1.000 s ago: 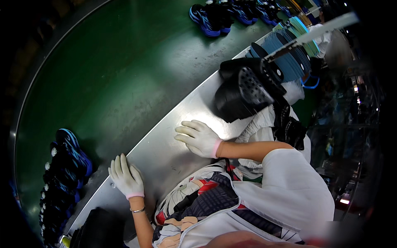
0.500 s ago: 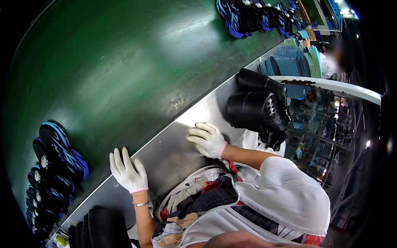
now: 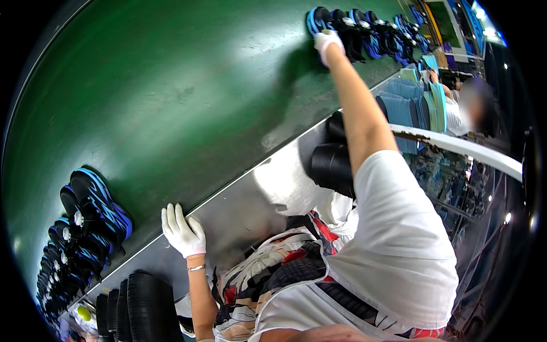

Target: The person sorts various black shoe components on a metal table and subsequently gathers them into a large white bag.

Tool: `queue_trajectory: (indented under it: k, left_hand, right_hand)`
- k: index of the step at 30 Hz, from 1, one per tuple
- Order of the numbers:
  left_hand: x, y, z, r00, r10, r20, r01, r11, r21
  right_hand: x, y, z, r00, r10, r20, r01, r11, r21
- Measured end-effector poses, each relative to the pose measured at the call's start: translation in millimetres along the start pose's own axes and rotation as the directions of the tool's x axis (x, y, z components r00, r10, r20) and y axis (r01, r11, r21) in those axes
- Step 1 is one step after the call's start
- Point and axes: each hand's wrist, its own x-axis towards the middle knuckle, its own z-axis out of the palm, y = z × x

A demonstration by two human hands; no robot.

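Note:
My right hand (image 3: 329, 47), in a white glove, is stretched far out over the green surface. Its fingers curl at the near end of a black and blue sports shoe (image 3: 318, 20), the closest in a row at the upper right. My left hand (image 3: 183, 231), gloved too, lies with fingers extended at the seam between the green belt (image 3: 199, 114) and the metal ledge (image 3: 231, 214). Nothing is in it. To its left stands another row of similar black and blue shoes (image 3: 102, 205), with white dials on them.
Black ribbed pieces (image 3: 149, 308) stand at the lower left. Dark cylindrical forms (image 3: 331, 168) sit on the ledge under my right arm. Farther right are stacked blue-grey insoles (image 3: 399, 108), a curved white rail (image 3: 456, 142) and a person in white (image 3: 456, 114).
My right hand has left the metal ledge and reached forward to the shoe at the upper right. My left hand keeps its place at the ledge. The view has shifted slightly.

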Motion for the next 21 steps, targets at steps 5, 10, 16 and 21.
queue_trajectory:
  k: [5,10,16,21]
  left_hand:
    - [-1.2,-6.4,-5.2,0.999,-0.05,0.005,0.05,0.999,-0.013]
    - [-4.1,-19.3,0.5,0.995,-0.093,0.023,0.094,0.992,-0.081]
    - [-10.7,-17.4,-3.8,0.998,-0.06,-0.032,0.055,0.988,-0.147]
    - [-17.2,-23.8,3.2,0.997,0.023,-0.074,-0.035,0.986,-0.164]
  right_hand:
    - [83.6,59.4,-9.9,0.981,-0.175,-0.082,0.083,0.766,-0.638]
    - [41.2,83.4,-3.3,0.998,0.001,-0.066,-0.01,0.991,-0.131]
    - [-235.7,23.6,80.8,0.645,-0.752,0.139,0.764,0.628,-0.149]
    - [-394.4,106.1,52.6,0.457,-0.784,0.42,0.889,0.39,-0.241]
